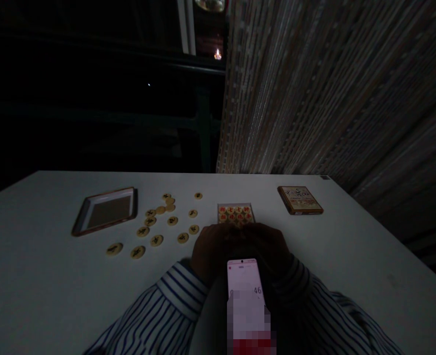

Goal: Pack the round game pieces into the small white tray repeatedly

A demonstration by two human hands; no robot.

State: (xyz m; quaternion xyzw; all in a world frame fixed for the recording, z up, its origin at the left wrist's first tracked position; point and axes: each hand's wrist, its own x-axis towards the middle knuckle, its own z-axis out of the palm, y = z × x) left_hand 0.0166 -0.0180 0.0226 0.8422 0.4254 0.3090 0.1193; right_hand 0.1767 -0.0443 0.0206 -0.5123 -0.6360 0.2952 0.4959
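A small box of xiangqi pieces [235, 210] lies on the table, its round wooden discs in rows with red characters facing up. My left hand [210, 249] and my right hand [271, 244] come together over the near part of this box, with fingers curled inward and covering the rows there. In the dim light I cannot make out what the fingertips hold. Loose xiangqi pieces [157, 240] with black characters are scattered to the left of my left hand, a few of them blank side up. Below my hands a lit phone [245, 281] shows its screen.
An open box lid [107, 211], or shallow tray, lies at the left of the white table [55, 276]. A closed flat box [300, 199] with printed characters sits at the back right. Behind the table hangs a string curtain [269, 88]; the room is dark.
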